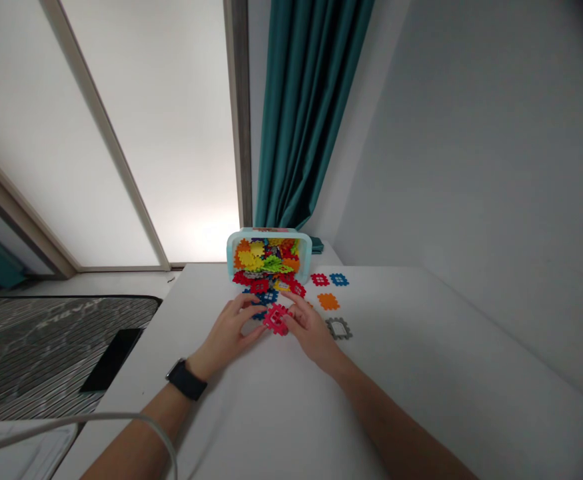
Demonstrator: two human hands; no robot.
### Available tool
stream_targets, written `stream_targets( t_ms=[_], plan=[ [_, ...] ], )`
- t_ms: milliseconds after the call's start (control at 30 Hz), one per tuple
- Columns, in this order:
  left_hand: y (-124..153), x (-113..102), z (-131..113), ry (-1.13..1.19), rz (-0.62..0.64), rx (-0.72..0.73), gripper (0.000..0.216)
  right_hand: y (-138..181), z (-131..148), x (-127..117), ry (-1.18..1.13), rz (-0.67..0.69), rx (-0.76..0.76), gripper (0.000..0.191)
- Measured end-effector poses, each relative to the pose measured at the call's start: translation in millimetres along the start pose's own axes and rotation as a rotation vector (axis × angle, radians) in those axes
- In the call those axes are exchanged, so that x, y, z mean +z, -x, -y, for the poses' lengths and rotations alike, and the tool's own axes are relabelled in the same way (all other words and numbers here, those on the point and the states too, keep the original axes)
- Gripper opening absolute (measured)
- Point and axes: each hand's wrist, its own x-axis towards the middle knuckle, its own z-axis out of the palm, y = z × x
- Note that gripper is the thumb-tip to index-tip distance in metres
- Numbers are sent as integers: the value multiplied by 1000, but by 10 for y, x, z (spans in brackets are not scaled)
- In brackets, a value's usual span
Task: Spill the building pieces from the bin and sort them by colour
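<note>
A pink toothed plastic building tile (276,319) with an openwork middle is held up just above the table between my two hands. My right hand (311,329) is closed on its right edge, thumb on the near face. At the tile's left edge, my left hand (235,325) has its thumb and a curved fingertip against it. Blue tiles (270,296) lie right behind the pink one, partly hidden by my fingers. Red tiles (259,286) are heaped between them and a pale turquoise tub (308,257), which lies on its side with its opening toward me.
Multicoloured tiles (257,252) fill the tub. Loose on the table's right are a red tile (320,280), a blue tile (339,280), an orange tile (328,302) and a grey frame tile (340,328). A white cable (116,416) crosses the lower left. Behind hangs a green curtain (301,120).
</note>
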Motion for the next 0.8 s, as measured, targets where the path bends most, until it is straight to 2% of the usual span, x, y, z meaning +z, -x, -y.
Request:
stream_targets(
  t_ms=[67, 200, 367, 467, 533, 700, 800],
  plan=[
    [-5, -21, 3, -24, -24, -1, 21, 11, -1, 17, -28, 21, 28, 49],
    [-9, -42, 39, -41, -40, 7, 19, 25, -21, 19, -1, 63, 34, 39],
    [-15, -52, 50, -92, -36, 43, 18, 11, -56, -14, 37, 4, 50, 25],
    [-24, -61, 6, -98, -36, 22, 19, -1, -33, -6, -42, -40, 116, 27],
    [-28, -62, -23, -96, -31, -5, 25, -6, 5, 10, -108, -79, 147, 32],
    [-19, -17, -45, -114, 0, -49, 61, 10, 65, 68, -99, -176, 195, 42],
    [-13, 20, -48, -114, 27, -60, 68, 36, 35, 111, -98, -166, 194, 40]
  ],
)
